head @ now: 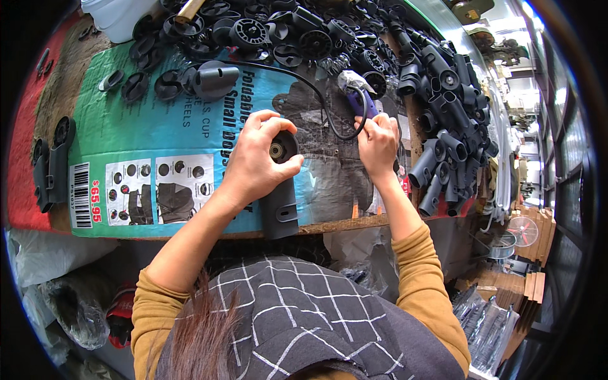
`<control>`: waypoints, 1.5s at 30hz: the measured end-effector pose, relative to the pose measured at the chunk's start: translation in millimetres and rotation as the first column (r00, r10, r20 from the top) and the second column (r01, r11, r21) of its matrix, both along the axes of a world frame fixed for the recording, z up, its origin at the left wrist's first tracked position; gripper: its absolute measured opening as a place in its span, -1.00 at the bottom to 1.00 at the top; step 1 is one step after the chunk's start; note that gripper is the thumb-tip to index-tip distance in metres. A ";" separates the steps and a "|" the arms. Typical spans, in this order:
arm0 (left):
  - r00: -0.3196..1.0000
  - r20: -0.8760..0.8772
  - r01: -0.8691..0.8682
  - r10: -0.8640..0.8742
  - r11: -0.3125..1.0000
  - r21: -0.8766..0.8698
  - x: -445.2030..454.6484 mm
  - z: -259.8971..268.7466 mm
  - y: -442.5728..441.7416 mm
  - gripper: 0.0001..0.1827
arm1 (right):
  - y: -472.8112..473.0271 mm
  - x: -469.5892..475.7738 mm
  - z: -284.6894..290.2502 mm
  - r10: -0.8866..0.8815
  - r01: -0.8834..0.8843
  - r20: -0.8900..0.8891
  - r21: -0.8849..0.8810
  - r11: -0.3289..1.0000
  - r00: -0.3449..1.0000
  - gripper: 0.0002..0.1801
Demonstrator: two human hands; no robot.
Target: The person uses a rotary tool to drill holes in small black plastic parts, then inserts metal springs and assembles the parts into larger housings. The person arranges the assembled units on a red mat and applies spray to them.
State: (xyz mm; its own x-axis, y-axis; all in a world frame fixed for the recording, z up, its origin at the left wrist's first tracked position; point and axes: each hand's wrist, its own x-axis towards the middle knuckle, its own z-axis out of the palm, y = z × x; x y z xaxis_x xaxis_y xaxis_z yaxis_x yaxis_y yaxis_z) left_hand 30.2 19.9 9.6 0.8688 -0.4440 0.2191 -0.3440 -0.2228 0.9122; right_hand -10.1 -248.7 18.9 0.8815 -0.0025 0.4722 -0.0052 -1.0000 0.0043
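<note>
My left hand (261, 159) grips the round end of a dark plastic housing (279, 209), whose slotted flat end points toward me over the table's front edge. A metal bearing ring shows in the round end, between thumb and fingers. To the right, my right hand (378, 145) has its fingers on a purple handheld tool (361, 102) with a black cord and a whitish wrapped top; the tool's working end cannot be made out. Beyond my left hand lies a grey curved plastic cover (216, 80) with a small slot.
Black plastic caps and wheels (250, 32) are heaped along the back, with metal springs (336, 65) among them. Many dark tubular housings (441, 109) are piled on the right. Two more housings (58, 166) stand at the far left. Printed cardboard (190, 137) covers the table; a white bucket (121, 19) is behind.
</note>
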 end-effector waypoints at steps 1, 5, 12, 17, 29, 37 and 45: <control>1.000 0.007 -0.010 0.010 1.000 -0.007 -0.1 -0.2 -0.1 -0.48 | -1.3 4.6 -4.6 -0.003 0.003 -0.014 -0.014 1.000 1.000 -0.85; 1.000 0.001 -0.030 0.030 0.999 -0.010 -0.9 -1.4 0.3 -0.42 | -0.5 29.1 -11.8 0.076 -0.072 0.035 -0.098 0.993 0.996 -0.81; 0.999 0.001 -0.037 0.037 0.999 -0.035 -0.4 -2.4 -1.0 -0.43 | 3.2 67.0 -15.9 -0.005 0.020 0.086 -0.171 0.985 0.996 -0.88; 0.998 0.036 -0.050 0.052 0.997 -0.052 -0.7 -4.3 -2.2 -0.43 | -0.2 71.7 -24.6 -0.052 0.054 0.032 -0.080 0.995 0.998 -0.91; 0.999 0.020 0.034 -0.033 0.999 -0.022 -12.0 -2.4 -27.4 -0.37 | 66.3 -41.2 20.7 0.063 -0.051 -0.014 0.424 0.904 0.998 -0.91; 0.999 -0.013 0.050 -0.051 0.996 -0.077 -16.5 -5.9 -41.2 -0.44 | 82.8 -27.9 27.7 0.220 -0.044 -0.168 0.693 0.719 0.961 -0.88; 0.999 -0.005 0.040 -0.041 0.995 -0.088 -16.5 -6.2 -41.4 -0.44 | 83.6 -31.2 28.9 0.208 -0.080 -0.120 0.658 0.749 0.971 -0.89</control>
State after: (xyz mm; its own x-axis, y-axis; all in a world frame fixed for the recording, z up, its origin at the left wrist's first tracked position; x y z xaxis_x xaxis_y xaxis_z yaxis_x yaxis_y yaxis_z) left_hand 13.7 -21.5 3.4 0.8520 -0.4580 0.2535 -0.3451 -0.1273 0.9299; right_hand -41.3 -165.0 47.8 0.9629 -0.1154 0.2440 0.0756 -0.7526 -0.6542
